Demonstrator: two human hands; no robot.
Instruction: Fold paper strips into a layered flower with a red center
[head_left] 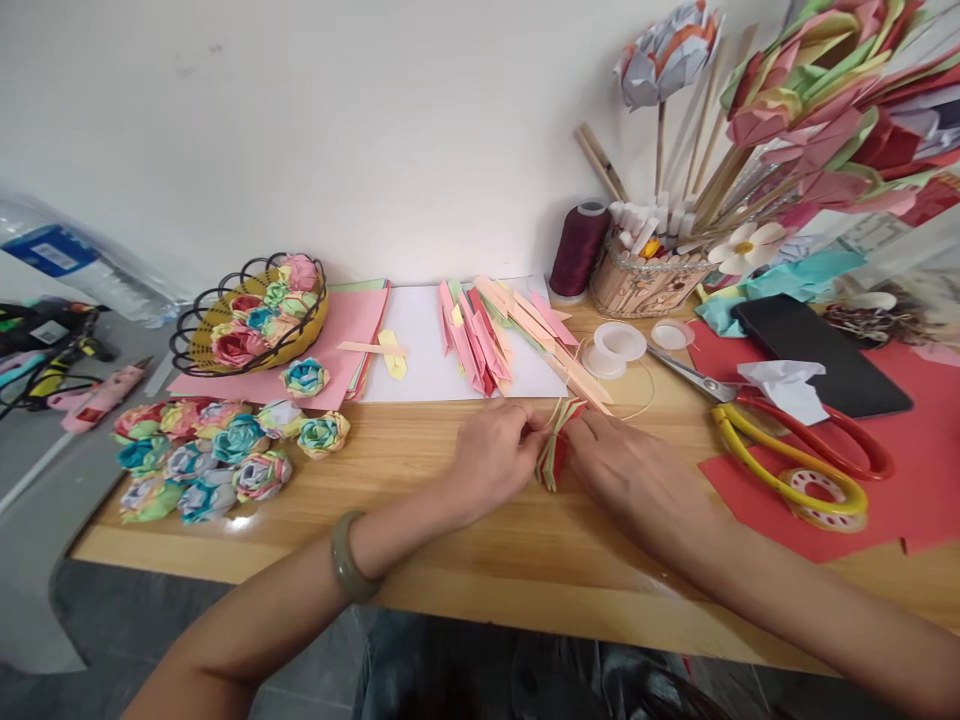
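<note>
Over the front middle of the table, my left hand (501,447) and my right hand (619,465) meet at a small bundle of folded paper strips (552,458). The bundle is green, cream and red, narrow at the middle and fanned out at its lower end. Left fingers pinch at its left side, and the right fingers close round its right side. A thin pale thread (651,385) loops on the table behind my right hand, close to the white spools (616,343). Whether it reaches the bundle is hidden. Behind the hands lie folded pink, red and peach paper strips (476,340).
Several paper flowers (240,438) lie at left, below a yellow basket (311,325) of more flowers. Right stand scissors (701,375), tape roll (821,490), black phone (825,355) and red paper (750,505). A maroon thread cone (580,250) and stick-covered holder (637,285) stand behind.
</note>
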